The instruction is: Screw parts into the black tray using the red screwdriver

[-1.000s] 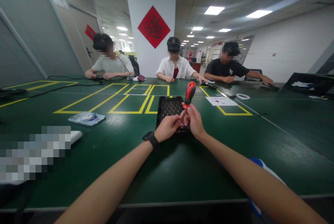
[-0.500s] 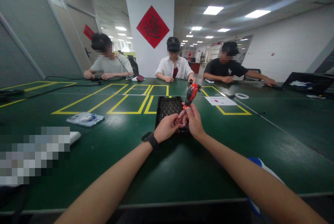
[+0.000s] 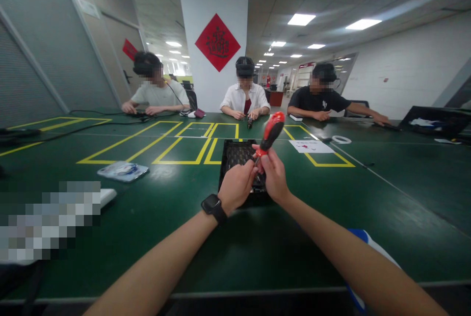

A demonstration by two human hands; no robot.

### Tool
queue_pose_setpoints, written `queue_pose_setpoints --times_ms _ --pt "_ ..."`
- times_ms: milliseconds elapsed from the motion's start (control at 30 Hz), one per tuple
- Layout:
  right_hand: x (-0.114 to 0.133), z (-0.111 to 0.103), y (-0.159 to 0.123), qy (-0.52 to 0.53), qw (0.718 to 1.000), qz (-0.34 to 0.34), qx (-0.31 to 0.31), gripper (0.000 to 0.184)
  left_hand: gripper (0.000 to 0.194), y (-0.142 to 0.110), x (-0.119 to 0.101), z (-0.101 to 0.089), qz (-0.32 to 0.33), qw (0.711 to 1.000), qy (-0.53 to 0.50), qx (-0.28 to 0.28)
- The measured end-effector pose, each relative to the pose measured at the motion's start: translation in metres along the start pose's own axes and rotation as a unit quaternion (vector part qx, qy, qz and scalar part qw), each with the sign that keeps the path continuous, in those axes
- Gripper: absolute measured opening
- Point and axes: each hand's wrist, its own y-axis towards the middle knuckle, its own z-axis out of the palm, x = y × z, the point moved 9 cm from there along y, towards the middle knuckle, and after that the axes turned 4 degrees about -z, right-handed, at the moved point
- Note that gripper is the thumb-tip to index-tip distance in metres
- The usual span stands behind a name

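Note:
A screwdriver (image 3: pixel 273 132) with a red and black handle leans up and to the right over a black tray (image 3: pixel 239 151). My right hand (image 3: pixel 275 173) pinches it at the red collar where handle meets shaft. With its fingers closed, my left hand (image 3: pixel 238 183) grips the lower metal shaft; the tip is hidden behind those fingers, and I cannot tell if a small part is also there. The tray's patterned inside holds small pieces too fine to name. Both hands hang over its near part and cover much of it.
A flat package (image 3: pixel 123 171) lies left, beyond a pixelated white object (image 3: pixel 51 223). A paper sheet (image 3: pixel 312 146) and a tape roll (image 3: pixel 341 139) lie right. Three people sit across the green table (image 3: pixel 176 252). A blue and white item (image 3: pixel 368 245) is under my right forearm.
My left hand has shifted slightly up along the shaft, its fingers more curled. The screwdriver tilts a bit more to the right. The middle person's outstretched hand has drawn back with a dark object.

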Motion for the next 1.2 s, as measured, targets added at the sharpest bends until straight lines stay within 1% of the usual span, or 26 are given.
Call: queue_pose_setpoints --times_ms 67,100,133,167,233,267,300,333,367,400,467,533,600,700,800,967,1100,1200 --pt "-0.001 -0.007 0.005 0.005 1.0 -0.007 -0.015 0.033 0.031 0.003 0.008 -0.016 -0.024 0.997 0.049 -0.047" --pt "-0.006 -0.014 0.007 -0.003 0.999 -0.008 -0.034 0.031 0.032 0.006 0.017 -0.023 -0.042 0.995 0.065 -0.065" --pt "-0.014 -0.024 0.009 -0.024 0.998 -0.005 -0.056 0.028 0.032 0.009 0.031 -0.029 -0.072 0.991 0.073 -0.084" --pt "-0.024 -0.036 0.011 -0.061 0.994 -0.004 -0.087 0.023 0.033 0.01 0.049 -0.036 -0.11 0.986 0.071 -0.108" --pt "-0.045 -0.066 0.01 -0.162 0.973 0.004 -0.161 0.017 0.034 0.011 0.09 -0.046 -0.191 0.967 0.067 -0.152" --pt "-0.058 -0.076 0.009 -0.215 0.961 0.025 -0.175 0.017 0.033 0.009 0.113 -0.047 -0.239 0.955 0.069 -0.16" --pt "-0.073 -0.086 0.007 -0.263 0.946 0.057 -0.181 0.02 0.033 0.006 0.134 -0.043 -0.284 0.945 0.071 -0.148" --pt "-0.088 -0.092 0.005 -0.302 0.933 0.097 -0.172 0.025 0.031 0.003 0.153 -0.038 -0.325 0.934 0.077 -0.128" --pt "-0.101 -0.096 0.004 -0.309 0.929 0.118 -0.164 0.029 0.03 -0.001 0.167 -0.031 -0.355 0.925 0.085 -0.107" --pt "-0.111 -0.097 0.002 -0.312 0.928 0.133 -0.153 0.033 0.029 -0.005 0.176 -0.024 -0.373 0.919 0.094 -0.083" --pt "-0.127 -0.095 0.0 -0.308 0.93 0.156 -0.124 0.04 0.03 -0.01 0.182 -0.01 -0.379 0.917 0.121 -0.04" --pt "-0.137 -0.092 -0.001 -0.307 0.93 0.173 -0.103 0.044 0.032 -0.013 0.18 0.0 -0.371 0.918 0.142 -0.009" --pt "-0.142 -0.091 0.0 -0.311 0.927 0.187 -0.093 0.047 0.033 -0.014 0.177 0.006 -0.368 0.917 0.154 0.011" --pt "-0.144 -0.094 0.004 -0.322 0.92 0.205 -0.085 0.048 0.031 -0.017 0.181 0.01 -0.382 0.908 0.167 0.032" --pt "-0.142 -0.096 0.008 -0.336 0.911 0.226 -0.078 0.045 0.029 -0.017 0.183 0.01 -0.382 0.901 0.201 0.04" --pt "-0.14 -0.094 0.008 -0.37 0.889 0.263 -0.065 0.045 0.028 -0.016 0.178 0.013 -0.357 0.904 0.228 0.049" --pt "-0.141 -0.087 0.013 -0.407 0.862 0.298 -0.04 0.045 0.028 -0.015 0.177 0.012 -0.357 0.904 0.231 0.045" --pt "-0.144 -0.075 0.02 -0.433 0.84 0.326 0.001 0.037 0.027 -0.015 0.178 0.011 -0.368 0.9 0.232 0.04"
